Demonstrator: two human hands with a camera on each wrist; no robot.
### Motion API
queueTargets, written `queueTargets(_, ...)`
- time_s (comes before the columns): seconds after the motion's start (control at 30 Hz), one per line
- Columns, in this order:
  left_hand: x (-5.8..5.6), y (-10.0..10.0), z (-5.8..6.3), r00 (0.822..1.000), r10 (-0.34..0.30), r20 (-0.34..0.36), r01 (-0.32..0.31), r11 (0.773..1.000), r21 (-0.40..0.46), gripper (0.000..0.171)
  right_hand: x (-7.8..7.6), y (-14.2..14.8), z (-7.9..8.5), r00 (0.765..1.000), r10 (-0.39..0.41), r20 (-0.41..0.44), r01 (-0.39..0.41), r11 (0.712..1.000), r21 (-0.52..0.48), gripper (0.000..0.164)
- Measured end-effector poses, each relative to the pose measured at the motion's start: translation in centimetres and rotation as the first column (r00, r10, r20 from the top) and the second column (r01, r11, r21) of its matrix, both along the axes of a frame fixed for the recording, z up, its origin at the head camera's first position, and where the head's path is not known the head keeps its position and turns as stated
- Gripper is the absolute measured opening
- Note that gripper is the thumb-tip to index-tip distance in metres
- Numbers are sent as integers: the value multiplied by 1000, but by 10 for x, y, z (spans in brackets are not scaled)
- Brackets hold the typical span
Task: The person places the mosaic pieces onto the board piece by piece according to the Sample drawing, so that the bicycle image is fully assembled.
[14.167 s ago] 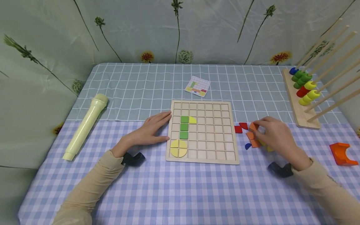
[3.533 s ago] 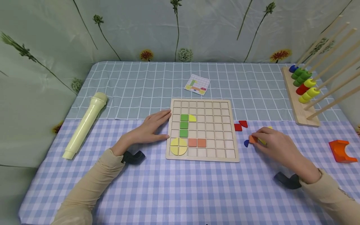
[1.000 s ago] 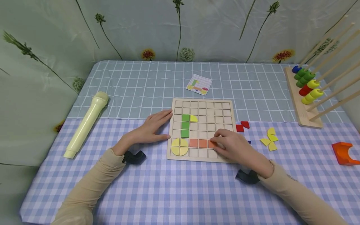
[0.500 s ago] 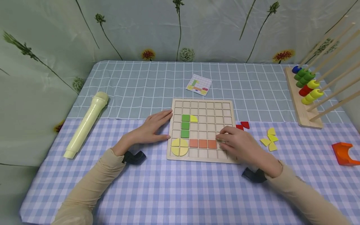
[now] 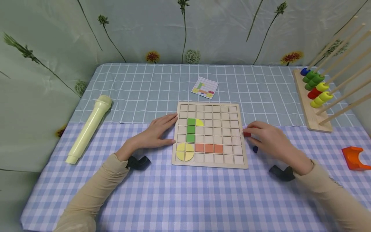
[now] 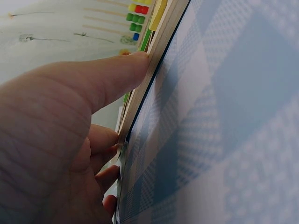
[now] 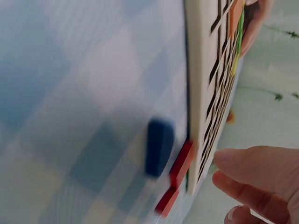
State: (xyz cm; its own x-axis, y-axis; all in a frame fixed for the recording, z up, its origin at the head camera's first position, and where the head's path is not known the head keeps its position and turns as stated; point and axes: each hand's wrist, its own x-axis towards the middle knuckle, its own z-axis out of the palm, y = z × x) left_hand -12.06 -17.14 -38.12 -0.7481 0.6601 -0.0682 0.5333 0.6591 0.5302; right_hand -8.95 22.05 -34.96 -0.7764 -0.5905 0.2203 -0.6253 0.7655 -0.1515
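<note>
A wooden grid board (image 5: 208,162) holds three green squares (image 5: 190,130), a yellow quarter tile (image 5: 199,122), a yellow circle of quarter tiles (image 5: 185,151) and a row of three orange squares (image 5: 209,148). My left hand (image 5: 155,133) rests along the board's left edge, thumb and fingertips against the rim. Just beyond the right edge, my right hand (image 5: 271,141) hovers over a red square (image 5: 247,134), fingers loosely bent. In the right wrist view, its thumb (image 7: 252,163) and fingers hold nothing, apart from the red pieces (image 7: 181,164) and the blue half-round piece (image 7: 159,148).
A pattern card (image 5: 204,87) lies behind the board. At the far right stands a peg rack (image 5: 310,109) with coloured beads, an orange arch block (image 5: 353,158) in front of it. A cream microphone-shaped tube (image 5: 90,129) lies on the left.
Over the longer span, three orange squares have come onto the board. My right hand has let go of the third and moved right to the red pieces. The left hand stays put.
</note>
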Motion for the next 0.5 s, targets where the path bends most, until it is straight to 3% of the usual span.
queueTargets(0.13, 0, 0, 0, 1000, -2, -1, 2, 1000, 0, 82, -6, 9, 2, 997, -33, 65, 30, 998, 49, 30)
queueTargets(0.5, 1, 0, 0, 1000, 1, 3, -1, 1000, -2, 83, -19, 19, -1, 991, 1, 131, -20, 989, 146, 33)
